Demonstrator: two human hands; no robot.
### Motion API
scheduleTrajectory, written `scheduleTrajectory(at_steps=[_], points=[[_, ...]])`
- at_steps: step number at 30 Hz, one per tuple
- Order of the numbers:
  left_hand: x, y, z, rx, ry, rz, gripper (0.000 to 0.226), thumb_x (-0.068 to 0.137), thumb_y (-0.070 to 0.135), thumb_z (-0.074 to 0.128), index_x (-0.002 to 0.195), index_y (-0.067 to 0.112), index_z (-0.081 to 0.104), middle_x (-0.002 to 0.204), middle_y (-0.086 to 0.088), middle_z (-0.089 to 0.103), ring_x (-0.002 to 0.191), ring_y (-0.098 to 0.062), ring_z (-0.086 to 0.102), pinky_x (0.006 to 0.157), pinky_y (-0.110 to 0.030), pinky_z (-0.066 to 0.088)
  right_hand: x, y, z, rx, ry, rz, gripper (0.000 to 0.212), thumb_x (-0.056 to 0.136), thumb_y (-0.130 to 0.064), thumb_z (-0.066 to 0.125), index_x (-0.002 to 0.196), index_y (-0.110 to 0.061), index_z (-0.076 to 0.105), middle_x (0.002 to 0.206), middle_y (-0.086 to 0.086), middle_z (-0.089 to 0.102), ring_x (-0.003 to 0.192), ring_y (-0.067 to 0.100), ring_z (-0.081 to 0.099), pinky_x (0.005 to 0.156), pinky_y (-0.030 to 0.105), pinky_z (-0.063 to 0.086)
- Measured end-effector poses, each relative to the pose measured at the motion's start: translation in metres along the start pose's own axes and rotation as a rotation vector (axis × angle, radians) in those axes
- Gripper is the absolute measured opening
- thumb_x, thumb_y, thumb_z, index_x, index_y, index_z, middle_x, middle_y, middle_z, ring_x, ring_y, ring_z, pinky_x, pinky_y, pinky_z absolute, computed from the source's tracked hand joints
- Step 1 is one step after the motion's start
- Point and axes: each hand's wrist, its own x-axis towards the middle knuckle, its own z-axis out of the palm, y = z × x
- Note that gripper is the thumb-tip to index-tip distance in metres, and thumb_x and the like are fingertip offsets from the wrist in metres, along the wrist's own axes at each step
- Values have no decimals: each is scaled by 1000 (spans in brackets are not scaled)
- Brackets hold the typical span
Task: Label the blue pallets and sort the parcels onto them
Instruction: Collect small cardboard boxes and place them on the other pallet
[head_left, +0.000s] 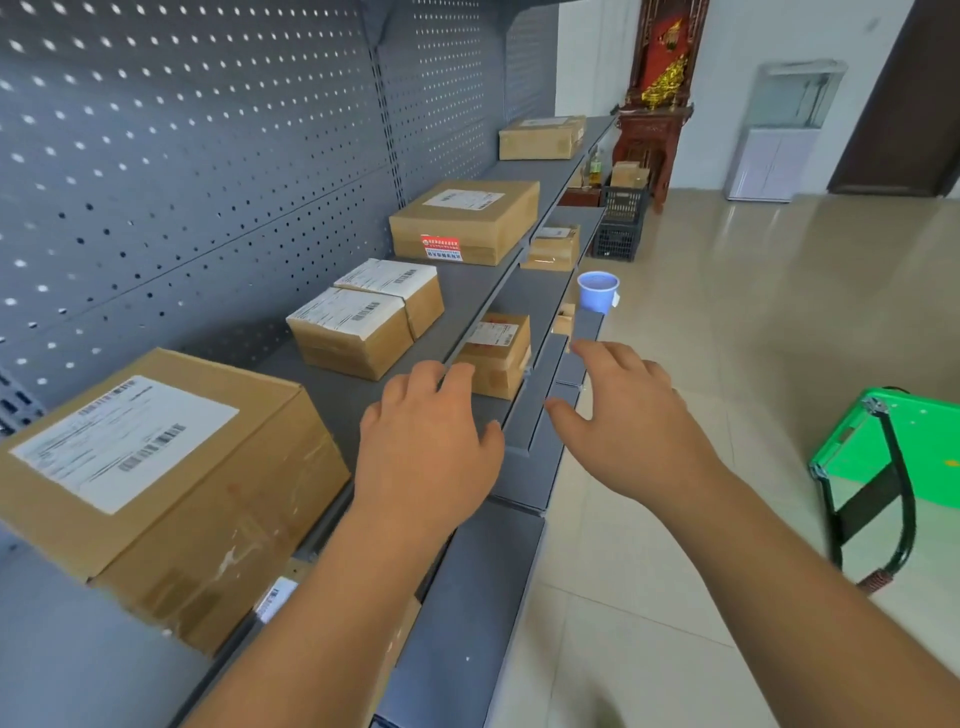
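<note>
Hovering left hand (426, 441) and right hand (628, 415), both spread wide and holding nothing, over the grey metal shelf (332, 397), near brown cardboard parcels (353, 338).

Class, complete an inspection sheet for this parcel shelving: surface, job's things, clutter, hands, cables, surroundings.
Surface: grey metal shelf with a perforated back panel behind it.
Job's things: labelled cardboard boxes on the top shelf, including a large parcel nearest the camera and two small parcels side by side; a lower-shelf parcel below them; blue pallets not seen.
Clutter: blue cup at the front edge of a lower shelf.
Grippers: left hand and right hand are both open, reaching over the shelf fronts and holding nothing.
Cables: nothing seen.
Surroundings: tiled floor, green cart, black crate, wooden cabinet, white cabinet.
</note>
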Motion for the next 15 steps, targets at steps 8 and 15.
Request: scheduleTrajectory(at_steps=[8, 15], points=[[80, 25, 25, 50, 54, -134, 59, 95, 51, 54, 148, 28, 42, 150, 0, 46, 134, -28, 43, 105, -48, 39, 97, 40, 4, 96, -81, -151, 61, 95, -49, 55, 150, -30, 37, 151, 1, 46, 131, 34, 44, 101, 47, 44], [139, 40, 42, 117, 92, -325, 60, 94, 51, 57, 147, 27, 46, 149, -1, 49, 134, -29, 45, 107, -47, 38, 183, 60, 6, 98, -215, -400, 65, 94, -51, 53, 152, -29, 35, 155, -2, 38, 138, 29, 36, 110, 46, 39]])
